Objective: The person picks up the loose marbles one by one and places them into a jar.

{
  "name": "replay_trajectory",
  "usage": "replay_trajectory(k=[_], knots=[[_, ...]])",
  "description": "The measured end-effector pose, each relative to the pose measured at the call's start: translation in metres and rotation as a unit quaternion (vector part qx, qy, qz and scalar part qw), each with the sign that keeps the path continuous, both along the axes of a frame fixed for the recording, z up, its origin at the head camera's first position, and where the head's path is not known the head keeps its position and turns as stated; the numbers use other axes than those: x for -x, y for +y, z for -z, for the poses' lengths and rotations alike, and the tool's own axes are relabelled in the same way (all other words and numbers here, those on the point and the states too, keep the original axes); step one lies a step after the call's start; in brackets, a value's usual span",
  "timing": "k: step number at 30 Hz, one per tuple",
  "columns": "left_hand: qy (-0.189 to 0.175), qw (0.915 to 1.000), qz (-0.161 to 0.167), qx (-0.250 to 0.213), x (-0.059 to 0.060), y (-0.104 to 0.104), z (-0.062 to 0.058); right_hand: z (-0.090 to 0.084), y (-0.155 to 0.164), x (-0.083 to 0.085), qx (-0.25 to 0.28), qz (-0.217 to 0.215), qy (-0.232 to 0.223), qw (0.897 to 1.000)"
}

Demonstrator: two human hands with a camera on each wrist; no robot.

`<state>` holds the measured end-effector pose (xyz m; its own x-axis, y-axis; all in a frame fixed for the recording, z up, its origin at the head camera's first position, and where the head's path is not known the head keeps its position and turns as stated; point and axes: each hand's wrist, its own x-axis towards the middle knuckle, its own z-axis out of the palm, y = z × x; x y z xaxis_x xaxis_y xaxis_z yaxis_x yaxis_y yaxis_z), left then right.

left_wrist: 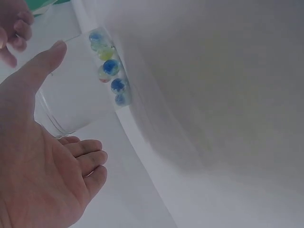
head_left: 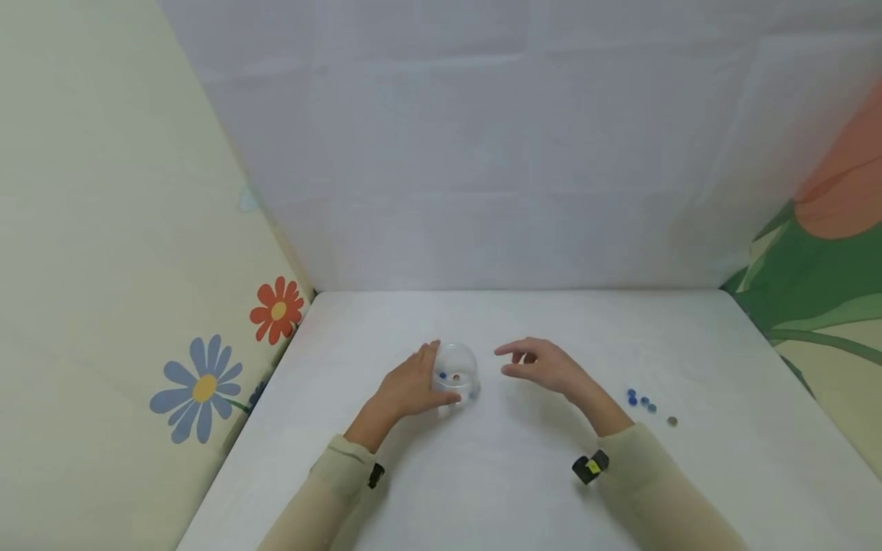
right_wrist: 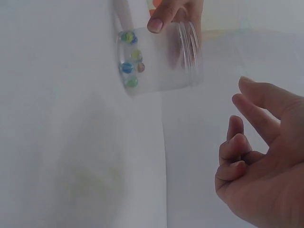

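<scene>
A clear plastic jar (head_left: 460, 363) stands upright on the white table, its mouth uncovered. Several glass marbles (left_wrist: 111, 67), blue, green and yellowish, lie on its bottom; a brownish one (right_wrist: 141, 67) shows in the right wrist view. My left hand (head_left: 411, 384) holds the jar from the left, thumb along the near side and fingers round the far side. To the right of the jar, apart from it, my right hand (head_left: 547, 367) hovers above the table. Its thumb and index finger (right_wrist: 259, 118) reach forward with a gap between them, the other fingers are bent, and nothing shows in it.
Several loose blue marbles (head_left: 632, 400) lie on the table (head_left: 551, 490) to the right, beyond my right forearm. A brownish marble (head_left: 672, 421) sits a little apart from them. A pale wall (head_left: 482, 153) rises behind the table's far edge.
</scene>
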<state>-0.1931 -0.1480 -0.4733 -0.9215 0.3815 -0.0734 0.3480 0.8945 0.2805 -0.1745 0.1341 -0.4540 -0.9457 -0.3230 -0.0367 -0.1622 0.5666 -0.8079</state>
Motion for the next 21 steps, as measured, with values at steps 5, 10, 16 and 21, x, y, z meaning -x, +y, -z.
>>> replay_trajectory(k=[5, 10, 16, 21], knots=[[-0.004, 0.9999, 0.010, -0.008, -0.004, -0.003, -0.008, -0.012, 0.011, -0.012, -0.016, 0.015, 0.001, 1.000], [-0.006, 0.9998, 0.015, -0.013, -0.005, -0.003, -0.009, -0.013, 0.024, -0.019, -0.027, 0.021, 0.008, 0.999], [-0.010, 0.9998, 0.015, -0.011, -0.004, -0.002, -0.008, -0.009, 0.046, -0.028, -0.032, 0.032, -0.005, 0.999], [-0.014, 0.9998, 0.013, -0.008, -0.005, -0.002, -0.009, -0.007, 0.064, -0.035, -0.044, 0.045, -0.019, 0.998]])
